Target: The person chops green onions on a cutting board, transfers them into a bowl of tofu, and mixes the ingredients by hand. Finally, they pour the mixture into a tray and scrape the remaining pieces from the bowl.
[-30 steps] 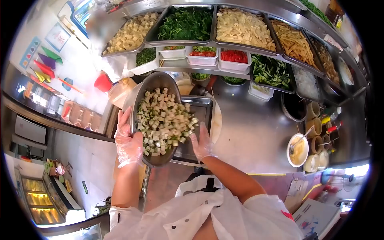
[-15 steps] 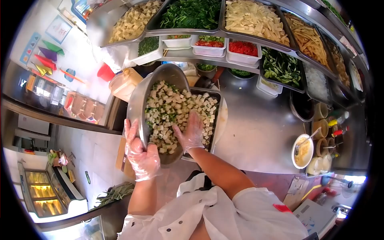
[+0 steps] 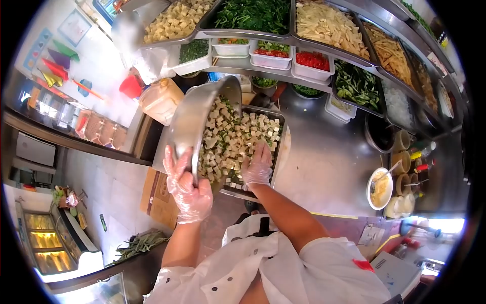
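My gloved left hand (image 3: 188, 190) grips the rim of a large steel bowl (image 3: 188, 119), which is tipped steeply on its side toward the right. White tofu cubes (image 3: 228, 137) mixed with chopped green herbs spill from the bowl into a rectangular metal tray (image 3: 282, 139). Over the tray's near right part, my gloved right hand (image 3: 258, 167) lies on the cubes, fingers stretched out and holding nothing. Both gloves are clear plastic. The bowl hides the tray's left side.
Trays of tofu cubes (image 3: 177, 20), leafy greens (image 3: 253, 16) and pale strips (image 3: 329, 28) line the shelf above. Below them sit tubs of chopped red pepper (image 3: 312, 61) and herbs (image 3: 194, 51). On the right of the steel counter (image 3: 324, 162) stands a white bowl (image 3: 379, 188) with a spoon.
The bowl has tilted further over and shifted right, and more cubes lie in the tray. My right hand has moved right and slightly down, out of the bowl's mouth.
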Demonstrator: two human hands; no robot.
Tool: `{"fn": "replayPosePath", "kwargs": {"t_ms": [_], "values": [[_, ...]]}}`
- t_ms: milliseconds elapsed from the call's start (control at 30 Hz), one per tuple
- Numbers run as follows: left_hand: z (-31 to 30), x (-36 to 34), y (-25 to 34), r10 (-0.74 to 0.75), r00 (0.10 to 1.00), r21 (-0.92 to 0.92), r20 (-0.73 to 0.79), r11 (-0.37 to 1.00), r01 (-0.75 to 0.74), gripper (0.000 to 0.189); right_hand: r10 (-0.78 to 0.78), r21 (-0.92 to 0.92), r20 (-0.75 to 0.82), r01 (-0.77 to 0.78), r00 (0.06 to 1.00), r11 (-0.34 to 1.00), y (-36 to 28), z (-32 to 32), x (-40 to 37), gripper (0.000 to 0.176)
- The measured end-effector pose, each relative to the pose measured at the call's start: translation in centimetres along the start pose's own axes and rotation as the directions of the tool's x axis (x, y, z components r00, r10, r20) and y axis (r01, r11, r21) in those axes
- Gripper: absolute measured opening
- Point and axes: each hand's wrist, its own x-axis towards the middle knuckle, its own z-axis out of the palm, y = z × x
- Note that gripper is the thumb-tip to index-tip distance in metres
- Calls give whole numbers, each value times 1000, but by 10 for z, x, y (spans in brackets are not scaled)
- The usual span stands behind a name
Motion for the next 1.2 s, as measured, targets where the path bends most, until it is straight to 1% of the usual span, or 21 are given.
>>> {"fn": "replayPosePath", "kwargs": {"t_ms": [33, 133, 167, 233, 300, 333, 433, 533, 567, 600, 667, 700, 733, 800, 867, 933, 967, 1067, 1100, 1133, 1200], "values": [[-1, -3, -2, 28, 1000, -16, 3, 999, -28, 20, -6, -31, -10, 5, 1000, 999, 3, 5, -3, 81], [-4, -1, -21, -104, 987, -74, -119, 993, 95, 17, -28, -70, -23, 27, 999, 997, 8, 11, -8, 81], [-7, 1, -30, -4, 993, -26, -122, 1000, 1, 19, -19, -57, -24, 18, 1000, 998, 8, 12, -8, 80], [-5, -3, -20, 54, 996, 1, -72, 999, -54, 20, 0, -37, -31, -1, 1000, 999, 12, 13, -8, 79], [-7, -5, -12, 35, 999, 27, -41, 999, -34, 19, -29, -67, -32, 26, 999, 997, 2, 4, -8, 81], [-6, -5, -24, 37, 995, 14, -95, 999, -36, 16, -43, -81, -32, 40, 999, 996, -4, 0, -8, 83], [-10, -3, -27, -10, 991, 23, -137, 1000, 13, 26, -291, 26, -19, 292, 956, 956, -30, -13, -5, 92], [-12, -11, -22, 101, 994, 62, -35, 993, -99, 23, -394, 37, 253, 398, 883, 916, -89, -44, -1, 100], [-12, -13, -25, 20, 998, 38, -57, 999, -18, 25, -468, 77, 226, 463, 855, 883, -92, -26, -5, 100], [-11, -7, -26, -14, 991, -7, -137, 1000, 13, 17, -537, 114, 192, 525, 821, 843, -98, -6, -7, 100], [-9, -10, -32, 9, 981, -30, -195, 999, -15, 18, -564, 171, 267, 537, 782, 826, -127, 3, 1, 88], [-15, -10, -26, 51, 990, -1, -128, 999, -51, 35, -589, 180, 287, 562, 755, 807, -137, 3, 7, 83], [-14, -15, -24, 67, 988, -80, -141, 994, -79, 36, -614, 191, 309, 585, 726, 788, -142, 4, 11, 77], [-13, -21, -32, 73, 977, -156, -201, 982, -106, 36, -668, 172, 240, 646, 705, 744, -144, 12, 15, 54], [-22, -21, -33, -32, 979, -239, -203, 971, -18, 36, -667, 154, 254, 651, 701, 743, -139, 4, 19, 43], [-30, -19, -22, -131, 971, -240, -202, 967, 80, 36, -633, 159, 255, 615, 731, 773, -126, 0, 22, 38], [-31, -19, -24, -80, 977, -244, -197, 969, 30, 38, -615, 158, 253, 595, 747, 788, -118, -2, 23, 36], [-25, -12, -2, -29, 990, -131, -137, 991, 11, 17, -639, 121, 225, 629, 736, 768, -93, -7, 25, 31], [-21, -17, -5, 47, 992, -150, -117, 987, -64, 27, -640, 114, 206, 631, 741, 767, -85, -9, 25, 27], [-16, -19, -7, 77, 990, -136, -117, 986, -93, 19, -636, 114, 193, 626, 747, 771, -77, -9, 26, 27], [-16, -13, -9, 1, 995, -111, -101, 994, -13, 24, -624, 112, 167, 614, 764, 782, -62, -9, 27, 26]]}}
